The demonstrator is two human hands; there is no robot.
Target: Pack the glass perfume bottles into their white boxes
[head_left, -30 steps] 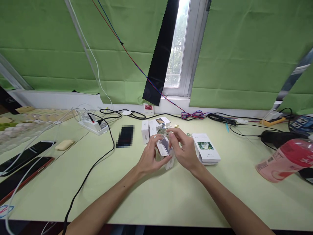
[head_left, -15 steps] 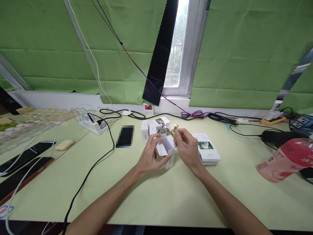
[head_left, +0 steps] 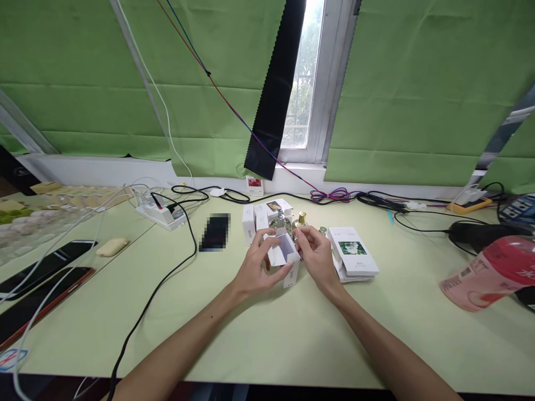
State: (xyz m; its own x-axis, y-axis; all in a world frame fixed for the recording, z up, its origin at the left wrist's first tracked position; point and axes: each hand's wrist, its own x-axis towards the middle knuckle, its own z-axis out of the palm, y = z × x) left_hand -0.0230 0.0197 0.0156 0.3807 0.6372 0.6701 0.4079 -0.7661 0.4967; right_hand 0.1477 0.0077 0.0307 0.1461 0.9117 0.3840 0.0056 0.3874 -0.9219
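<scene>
My left hand (head_left: 256, 266) curls around a small white box (head_left: 291, 274), thumb on the near side and fingers over the far side. The box's top is open and its inside shows. At its right edge, my right hand (head_left: 318, 259) is pinched closed on what looks like the box's flap; the fingertips are partly hidden. Just behind the hands stand a glass bottle with a clear cap (head_left: 280, 218) and a bottle with a gold cap (head_left: 302, 218). A small green-topped item (head_left: 322, 230) shows beyond my right hand.
White boxes (head_left: 248, 220) stand behind my left hand. To the right lie flat white cartons with a flower picture (head_left: 354, 255). A phone (head_left: 215, 232), a power strip (head_left: 163, 216) and a black cable (head_left: 159, 284) are to the left. A pink bottle (head_left: 480, 278) lies far right.
My right hand has moved slightly down and left against the box, uncovering the gold-capped bottle and the green-topped item. The box's opening is tipped a little more toward me.
</scene>
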